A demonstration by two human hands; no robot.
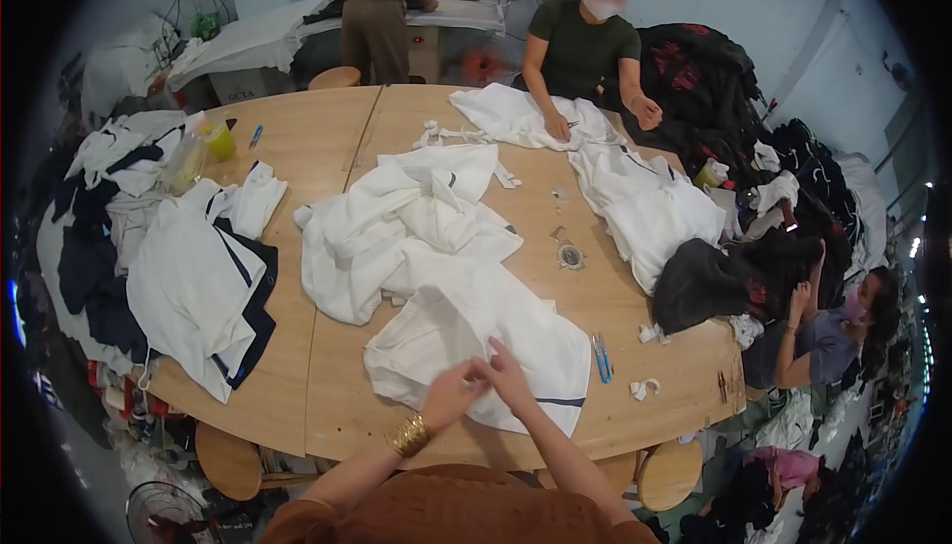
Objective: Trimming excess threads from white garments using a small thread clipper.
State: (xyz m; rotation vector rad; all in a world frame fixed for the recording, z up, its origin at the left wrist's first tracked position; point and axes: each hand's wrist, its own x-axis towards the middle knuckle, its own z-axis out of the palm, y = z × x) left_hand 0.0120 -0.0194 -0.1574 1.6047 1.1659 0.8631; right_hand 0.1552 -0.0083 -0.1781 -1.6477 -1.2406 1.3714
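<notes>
A white garment (540, 351) with a dark stripe near its hem lies spread on the wooden table in front of me. Over its near part, my left hand (454, 391), below a gold bracelet, meets my right hand (509, 385). Both hands look closed in a pinch, their fingertips close together. Anything between the fingers is too small and blurred to make out. To the right of the garment rest blue-handled thread snips (602, 358). Just beyond, more white garments (407, 217) are heaped in loose folds.
White and navy garments (193, 286) are piled at left, near a yellow-green cup (219, 141). A watch-like round object (569, 256) lies right of centre. Across the table a person (585, 48) handles white cloth (516, 113). Another person (818, 331) at right handles dark garments (699, 286).
</notes>
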